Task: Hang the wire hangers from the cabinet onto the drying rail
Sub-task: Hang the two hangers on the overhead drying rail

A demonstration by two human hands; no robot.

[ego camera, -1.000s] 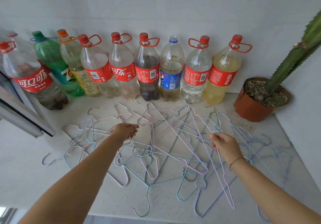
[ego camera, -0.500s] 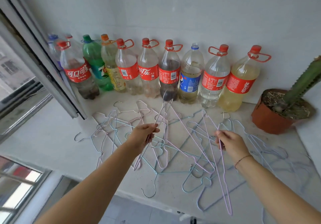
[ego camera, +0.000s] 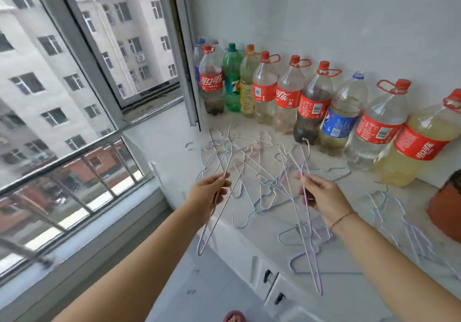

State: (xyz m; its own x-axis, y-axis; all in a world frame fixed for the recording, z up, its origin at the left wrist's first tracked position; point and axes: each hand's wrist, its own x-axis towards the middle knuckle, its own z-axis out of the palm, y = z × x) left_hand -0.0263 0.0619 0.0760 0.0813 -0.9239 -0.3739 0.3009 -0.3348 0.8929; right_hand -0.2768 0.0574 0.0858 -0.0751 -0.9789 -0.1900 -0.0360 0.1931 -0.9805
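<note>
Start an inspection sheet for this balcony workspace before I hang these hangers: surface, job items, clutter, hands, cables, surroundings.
Surface: white speckled cabinet top against a white wall.
Job's things: a tangled pile of wire hangers lies on the top; a pink hanger and a lilac hanger are lifted off it; drying rail not in view.
Clutter: row of large drink bottles along the wall; terracotta pot at the right edge.
Grippers: left hand pinches the pink hanger below its hook; right hand pinches the lilac one likewise.
Cables: nothing seen.
Surroundings: window with outer railing at left; cabinet doors below.
</note>
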